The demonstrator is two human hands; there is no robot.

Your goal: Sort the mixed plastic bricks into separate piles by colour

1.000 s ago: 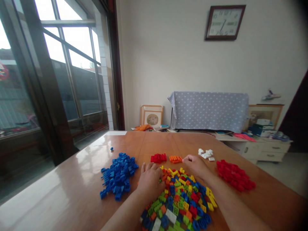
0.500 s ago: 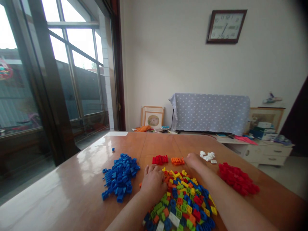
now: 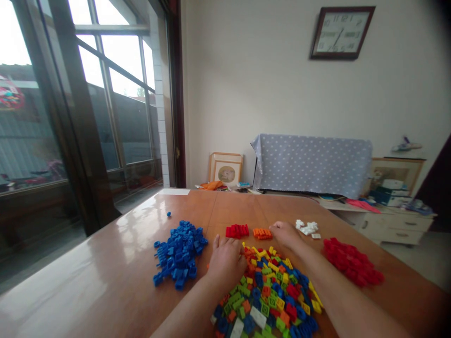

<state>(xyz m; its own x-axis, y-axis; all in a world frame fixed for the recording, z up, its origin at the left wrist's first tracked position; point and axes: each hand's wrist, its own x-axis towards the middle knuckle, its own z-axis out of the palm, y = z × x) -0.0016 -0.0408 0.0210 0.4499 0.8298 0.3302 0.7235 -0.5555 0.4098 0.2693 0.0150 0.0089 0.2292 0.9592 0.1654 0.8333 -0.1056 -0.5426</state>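
Probably a home living room: wall clock [image 3: 341, 33], cloth-covered furniture [image 3: 312, 164], framed pictures [image 3: 226, 170] on the floor.

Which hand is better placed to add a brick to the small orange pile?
Right, probably. The right hand rests right beside the small orange brick pile, while the left hand lies on the near-left edge of the mixed-colour plastic brick heap, farther away.
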